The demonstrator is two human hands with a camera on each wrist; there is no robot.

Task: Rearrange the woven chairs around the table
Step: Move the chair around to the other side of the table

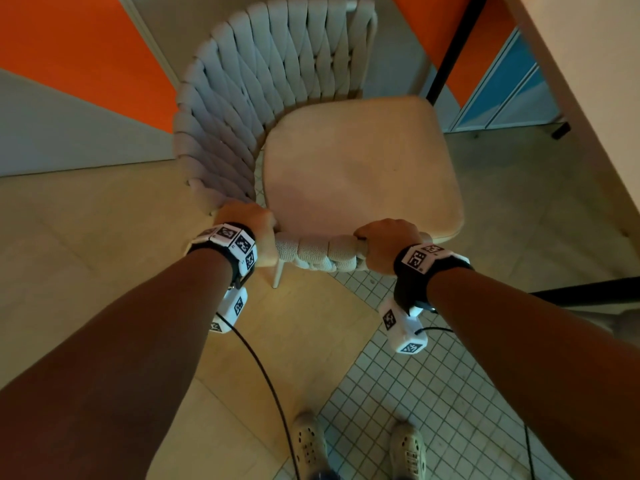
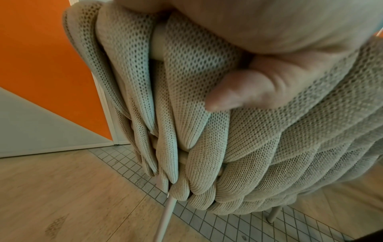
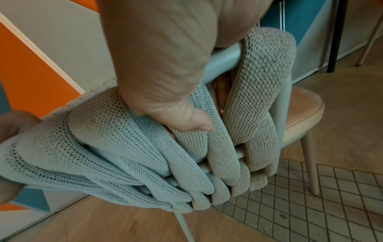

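Centrally in the head view, a pale woven-strap chair (image 1: 263, 88) with smooth peach cushion (image 1: 360, 164) is gripped along its knitted top rail by left hand (image 1: 251, 226) and right hand (image 1: 388, 242), both curled tight.

The floor (image 1: 104, 271) is showing pale wood planks on one side and small grey tiles (image 1: 433, 393) on the other. The woven chair (image 1: 360, 161) is standing across the seam, and the person's shoes (image 1: 308, 441) are resting on the tiles.

Upright woven chair (image 1: 277, 81), beige cushion
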